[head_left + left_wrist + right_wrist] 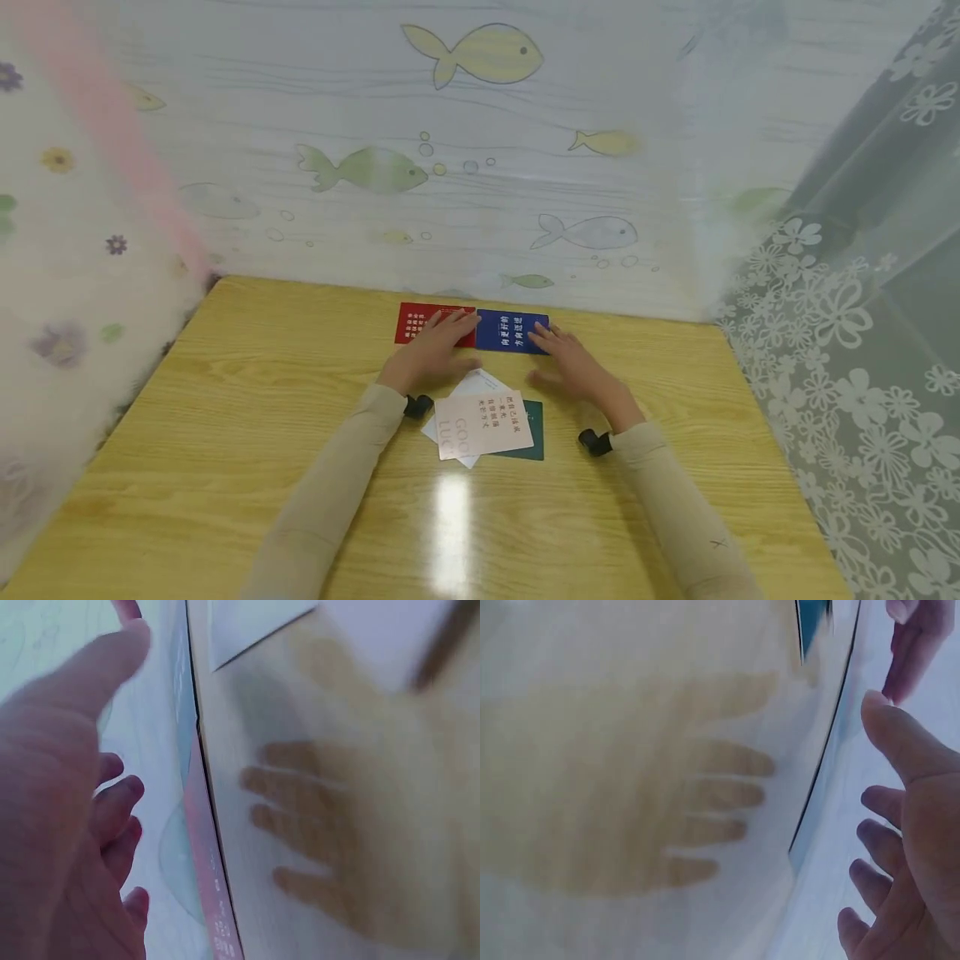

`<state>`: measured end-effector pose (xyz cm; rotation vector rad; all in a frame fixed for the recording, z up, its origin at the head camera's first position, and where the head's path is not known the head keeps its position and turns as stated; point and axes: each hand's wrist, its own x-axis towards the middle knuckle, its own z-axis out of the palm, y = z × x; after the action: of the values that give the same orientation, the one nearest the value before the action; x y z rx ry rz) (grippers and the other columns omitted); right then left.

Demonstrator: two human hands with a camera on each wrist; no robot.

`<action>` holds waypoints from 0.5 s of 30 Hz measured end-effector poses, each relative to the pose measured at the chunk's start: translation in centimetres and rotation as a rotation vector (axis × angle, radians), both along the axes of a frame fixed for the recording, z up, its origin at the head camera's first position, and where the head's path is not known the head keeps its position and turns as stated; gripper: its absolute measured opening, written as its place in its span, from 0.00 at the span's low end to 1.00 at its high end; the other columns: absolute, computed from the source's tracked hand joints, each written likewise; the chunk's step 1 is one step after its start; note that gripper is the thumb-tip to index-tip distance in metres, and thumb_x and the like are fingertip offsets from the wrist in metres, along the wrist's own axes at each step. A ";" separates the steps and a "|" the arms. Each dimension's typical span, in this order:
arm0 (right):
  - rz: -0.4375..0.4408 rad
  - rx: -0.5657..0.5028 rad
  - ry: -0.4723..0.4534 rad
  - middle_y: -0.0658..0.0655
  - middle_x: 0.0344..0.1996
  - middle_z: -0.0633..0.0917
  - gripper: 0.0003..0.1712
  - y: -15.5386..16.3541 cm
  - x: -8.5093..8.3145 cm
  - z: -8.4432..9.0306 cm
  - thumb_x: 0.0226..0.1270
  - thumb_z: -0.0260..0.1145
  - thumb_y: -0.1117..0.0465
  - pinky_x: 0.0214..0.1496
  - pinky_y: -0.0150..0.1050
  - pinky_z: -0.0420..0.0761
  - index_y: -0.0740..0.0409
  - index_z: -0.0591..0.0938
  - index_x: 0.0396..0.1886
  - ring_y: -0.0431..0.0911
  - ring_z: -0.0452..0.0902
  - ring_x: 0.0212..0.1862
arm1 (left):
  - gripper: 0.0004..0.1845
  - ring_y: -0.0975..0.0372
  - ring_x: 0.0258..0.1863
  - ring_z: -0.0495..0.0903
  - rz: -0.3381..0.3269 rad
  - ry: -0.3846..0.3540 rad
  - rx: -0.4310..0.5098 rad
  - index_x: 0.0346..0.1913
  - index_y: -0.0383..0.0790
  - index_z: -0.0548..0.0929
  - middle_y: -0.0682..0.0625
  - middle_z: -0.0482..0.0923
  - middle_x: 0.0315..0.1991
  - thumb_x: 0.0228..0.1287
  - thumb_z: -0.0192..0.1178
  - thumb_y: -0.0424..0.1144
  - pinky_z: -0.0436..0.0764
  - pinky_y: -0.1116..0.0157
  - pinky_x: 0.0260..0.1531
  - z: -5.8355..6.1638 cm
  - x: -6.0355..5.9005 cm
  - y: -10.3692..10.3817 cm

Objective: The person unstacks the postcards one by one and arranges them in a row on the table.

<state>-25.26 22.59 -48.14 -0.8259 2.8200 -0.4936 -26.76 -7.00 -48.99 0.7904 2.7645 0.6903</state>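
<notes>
Side by side near the table's back edge lie a red card and a blue card, both with white writing. My left hand reaches across the red card's right part, fingers extended and holding nothing. At the blue card's right end is my right hand, its fingers spread and partly in front of the card. Both wrist views show the hands raised, with finger shadows on the tabletop. Between the wrists, a pale pink card overlaps a white card and a dark green card.
The wooden table meets a fish-patterned curtain at the back. Lacy flowered fabric hangs along its right side, and flower-patterned cloth along the left. Each wrist carries a small black device.
</notes>
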 end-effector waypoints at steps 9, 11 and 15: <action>0.031 -0.030 0.018 0.62 0.80 0.57 0.44 -1.1 2.8 0.0 0.73 0.65 0.45 0.82 0.63 0.46 0.59 0.62 0.80 0.62 0.43 0.82 | 0.45 0.52 0.83 0.43 -0.046 0.063 -0.074 0.82 0.46 0.52 0.49 0.48 0.83 0.72 0.49 0.67 0.37 0.48 0.81 0.8 2.4 -0.2; 0.047 -0.035 0.029 0.62 0.80 0.58 0.44 -1.3 3.3 0.1 0.73 0.65 0.44 0.81 0.64 0.46 0.59 0.62 0.80 0.63 0.44 0.81 | 0.45 0.51 0.82 0.44 -0.057 0.081 -0.085 0.82 0.45 0.53 0.48 0.49 0.82 0.73 0.49 0.67 0.38 0.47 0.81 1.1 2.8 -0.4; 0.070 -0.031 0.036 0.62 0.80 0.58 0.45 -1.6 4.2 0.2 0.72 0.65 0.43 0.81 0.64 0.48 0.58 0.61 0.80 0.63 0.45 0.81 | 0.44 0.50 0.82 0.45 -0.079 0.109 -0.097 0.82 0.45 0.54 0.48 0.50 0.82 0.73 0.49 0.66 0.40 0.45 0.81 1.4 3.7 -0.6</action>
<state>-21.06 21.02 -47.98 -0.9460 2.8111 -0.5185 -23.11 -7.59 -47.64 0.9369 2.8200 0.5095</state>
